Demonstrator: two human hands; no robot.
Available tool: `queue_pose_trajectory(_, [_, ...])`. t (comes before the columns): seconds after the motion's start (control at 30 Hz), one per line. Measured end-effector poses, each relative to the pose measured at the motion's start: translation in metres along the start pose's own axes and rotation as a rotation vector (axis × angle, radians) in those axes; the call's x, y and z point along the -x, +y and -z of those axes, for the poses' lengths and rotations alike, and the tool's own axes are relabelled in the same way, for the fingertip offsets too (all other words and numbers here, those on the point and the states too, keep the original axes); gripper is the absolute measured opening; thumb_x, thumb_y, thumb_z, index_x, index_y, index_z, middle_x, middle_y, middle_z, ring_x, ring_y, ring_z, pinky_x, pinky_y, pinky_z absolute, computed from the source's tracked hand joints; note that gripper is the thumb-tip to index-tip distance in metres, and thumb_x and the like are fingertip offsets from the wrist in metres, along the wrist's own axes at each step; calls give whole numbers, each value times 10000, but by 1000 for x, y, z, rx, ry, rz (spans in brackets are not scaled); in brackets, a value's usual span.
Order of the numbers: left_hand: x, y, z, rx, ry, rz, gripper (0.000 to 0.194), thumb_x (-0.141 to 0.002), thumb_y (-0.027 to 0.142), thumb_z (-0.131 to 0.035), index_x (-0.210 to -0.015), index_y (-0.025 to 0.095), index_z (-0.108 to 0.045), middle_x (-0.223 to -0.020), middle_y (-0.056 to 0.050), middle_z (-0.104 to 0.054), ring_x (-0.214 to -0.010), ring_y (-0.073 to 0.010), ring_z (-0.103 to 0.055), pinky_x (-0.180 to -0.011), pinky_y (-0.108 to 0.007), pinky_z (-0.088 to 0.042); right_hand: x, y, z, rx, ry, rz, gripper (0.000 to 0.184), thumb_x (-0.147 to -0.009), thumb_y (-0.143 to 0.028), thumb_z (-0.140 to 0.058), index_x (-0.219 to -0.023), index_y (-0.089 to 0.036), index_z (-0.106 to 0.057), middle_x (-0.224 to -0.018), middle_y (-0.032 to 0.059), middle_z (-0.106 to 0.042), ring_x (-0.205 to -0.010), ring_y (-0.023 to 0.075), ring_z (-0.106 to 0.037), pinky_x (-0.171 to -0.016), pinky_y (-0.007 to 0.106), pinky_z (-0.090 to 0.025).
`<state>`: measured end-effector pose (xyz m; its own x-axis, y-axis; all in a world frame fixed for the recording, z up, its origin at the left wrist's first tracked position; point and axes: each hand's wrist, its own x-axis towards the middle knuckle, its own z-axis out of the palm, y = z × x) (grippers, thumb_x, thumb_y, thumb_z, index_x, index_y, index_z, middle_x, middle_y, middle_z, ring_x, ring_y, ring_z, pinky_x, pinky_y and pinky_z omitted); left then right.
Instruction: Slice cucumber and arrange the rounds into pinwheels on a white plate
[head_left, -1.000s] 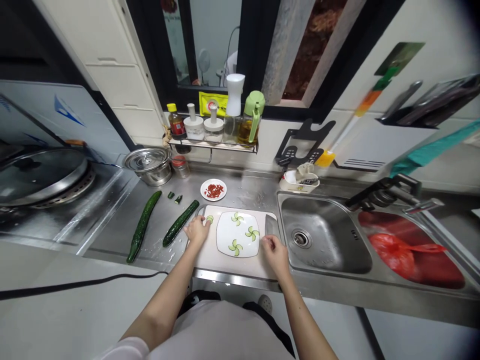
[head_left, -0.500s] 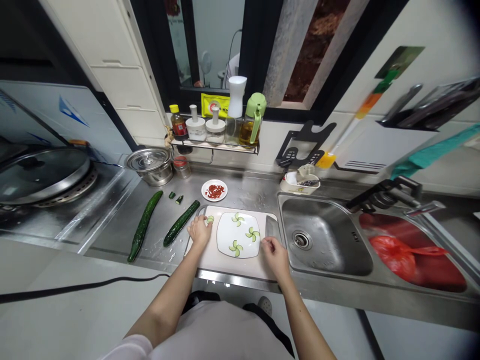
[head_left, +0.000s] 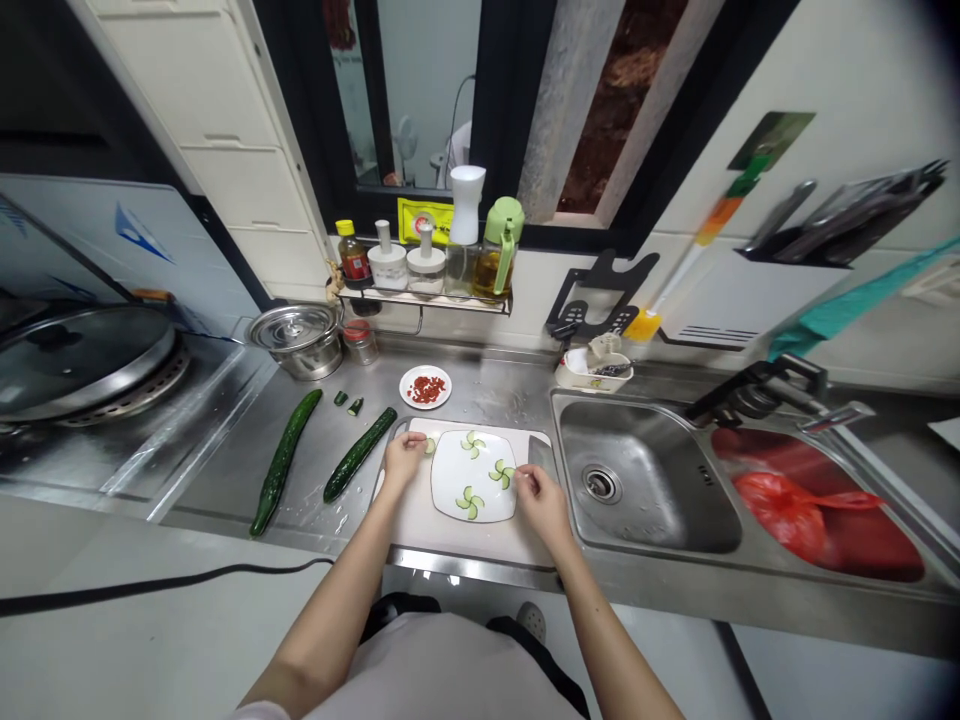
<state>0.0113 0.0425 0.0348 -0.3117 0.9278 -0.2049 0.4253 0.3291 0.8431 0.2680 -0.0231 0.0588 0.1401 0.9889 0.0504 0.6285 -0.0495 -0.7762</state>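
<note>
A white plate (head_left: 457,476) carries three pinwheel-shaped arrangements of cucumber slices (head_left: 501,475). It rests on a pale cutting board (head_left: 442,538) in front of me. My left hand (head_left: 403,462) is closed in a pinch at the plate's left side, with a small cucumber slice (head_left: 430,446) at its fingertips. At the right rim, my right hand (head_left: 541,500) has thumb and finger pressed together close to one pinwheel; whatever is between them is too small to make out. Two whole-looking cucumbers (head_left: 360,455) (head_left: 286,462) lie left of the board, near two cut ends (head_left: 355,406).
Behind the board stands a small dish of chopped red pieces (head_left: 426,388). To the right is a steel sink (head_left: 645,510), with a red bag (head_left: 780,510) in the second basin. A lidded pot (head_left: 296,340) and a seasoning rack (head_left: 427,298) stand at the back.
My left hand has drawn its fingers into a pinch at the cucumber slice by the plate. My right hand has shifted slightly left to the plate's rim. The view has tilted a little.
</note>
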Motion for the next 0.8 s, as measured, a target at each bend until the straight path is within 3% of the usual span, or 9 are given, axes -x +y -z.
queue_pose_trajectory(0.13, [6, 26, 10, 469, -177, -61, 300, -632, 356, -742, -833, 140, -689, -767, -58, -702, -733, -163, -641, -734, -285, -485, -20, -35, -7, -125, -26, 97, 326, -835, -468, -494, -874, -182, -644, -605, -16, -532, -590, 140, -499, -605, 248, -398])
queue_pose_trajectory(0.23, [17, 47, 18, 589, -266, -100, 354, -576, 351, -789, -845, 152, -673, -680, -9, -668, -655, -129, -612, -694, -259, -464, -31, -64, -13, -225, -81, 180, 280, -830, -433, -529, -897, -191, -651, -702, 4, -606, -646, 142, -531, -641, 253, -424])
queue_pose_trajectory(0.37, [30, 68, 25, 631, -370, -124, 388, -562, 341, -810, -861, 163, -639, -669, 9, -663, -631, -117, -605, -685, -253, -456, -39, -89, -18, -264, -160, 252, 230, -844, -383, -533, -907, -201, -659, -835, 29, -674, -729, 148, -559, -700, 266, -442])
queue_pose_trajectory(0.47, [35, 74, 25, 629, -438, -145, 409, -583, 348, -806, -899, 163, -622, -674, 9, -661, -636, -122, -610, -695, -259, -453, -40, -95, -20, -242, -221, 297, 169, -847, -321, -530, -862, -202, -650, -834, 23, -675, -754, 148, -559, -720, 266, -439])
queue_pose_trajectory(0.53, [35, 72, 24, 621, -422, -158, 426, -596, 366, -804, -924, 163, -623, -695, 7, -662, -655, -123, -609, -704, -259, -448, -40, -95, -20, -233, -236, 314, 141, -846, -286, -529, -812, -199, -634, -801, 14, -663, -752, 147, -556, -724, 265, -435])
queue_pose_trajectory(0.67, [37, 64, 21, 530, -241, -158, 378, -661, 504, -749, -767, 159, -636, -661, 0, -627, -657, -119, -564, -667, -238, -413, -39, -92, -18, -189, -185, 353, 136, -872, -261, -522, -800, -197, -619, -799, 16, -652, -770, 153, -556, -742, 274, -426])
queue_pose_trajectory(0.8, [44, 60, 19, 453, -394, -56, 557, -777, 676, -552, -630, 147, -643, -532, -11, -553, -528, -101, -455, -544, -239, -324, -37, -93, -11, -48, -116, 526, 190, -934, -275, -488, -852, -205, -643, -858, 38, -650, -839, 172, -550, -797, 301, -414])
